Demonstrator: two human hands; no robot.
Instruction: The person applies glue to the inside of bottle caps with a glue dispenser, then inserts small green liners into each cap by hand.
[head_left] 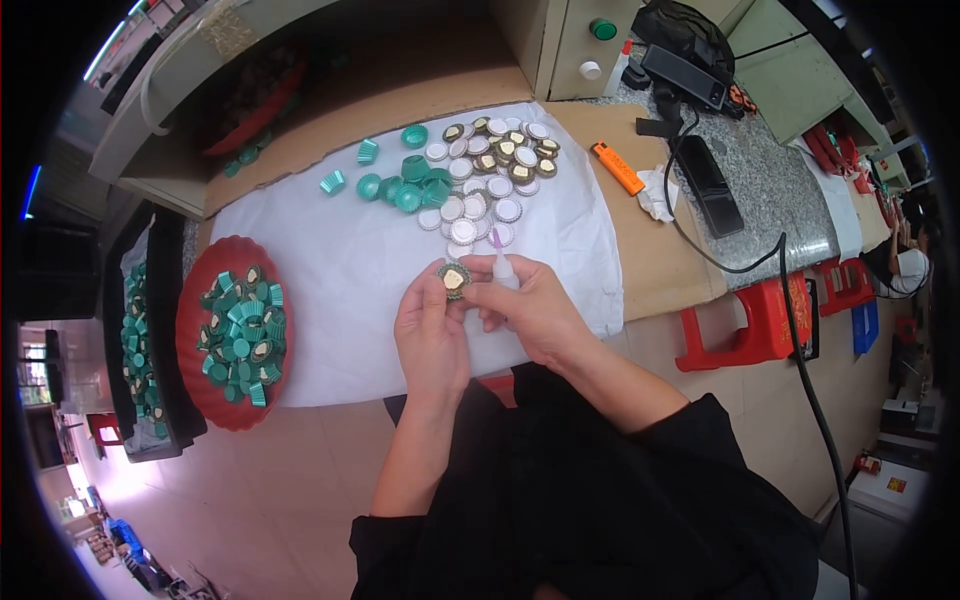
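Note:
Over the near edge of the white cloth [330,300], my left hand [432,330] pinches a round cap [454,281] with a gold centre and a dark fluted rim. Fingers of my right hand [540,315] touch the cap's right side. That same hand grips a small white squeeze bottle [504,272], its thin purple nozzle [496,238] pointing up and away from me. Just beyond lie many round white discs [462,231], and gold-centred caps [521,172] are mixed among them. Left of these sit several green fluted caps [408,197], some on their sides.
A red scalloped tray [188,330] heaped with green caps stands at the left, beside a black bin [172,447] holding more. On the right are an orange box cutter [618,168], crumpled tissue [655,193], a phone [710,185] and a black cable [790,290]. A red stool [765,320] stands below.

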